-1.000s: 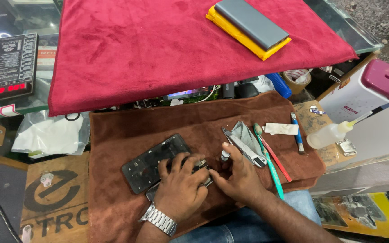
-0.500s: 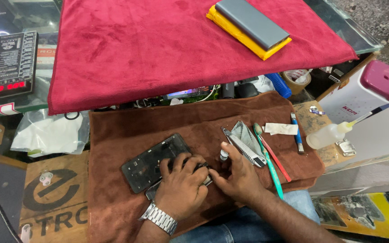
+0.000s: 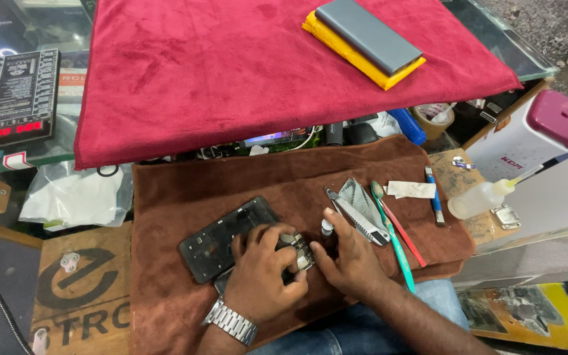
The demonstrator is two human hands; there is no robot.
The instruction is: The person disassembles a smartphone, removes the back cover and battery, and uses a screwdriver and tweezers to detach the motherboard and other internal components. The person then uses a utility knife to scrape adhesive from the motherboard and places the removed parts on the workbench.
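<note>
black display board, red digits [image 3: 13,98] far left | brown printed carton [image 3: 80,289] lower left

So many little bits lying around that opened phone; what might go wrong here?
1. The left hand and right hand crowd a small part beside the opened phone; it might slip into the brown cloth.
2. The tweezers and toothbrush lie close to the right hand; a nudge may scatter them.
3. The squeeze bottle near the edge could tip.
</note>
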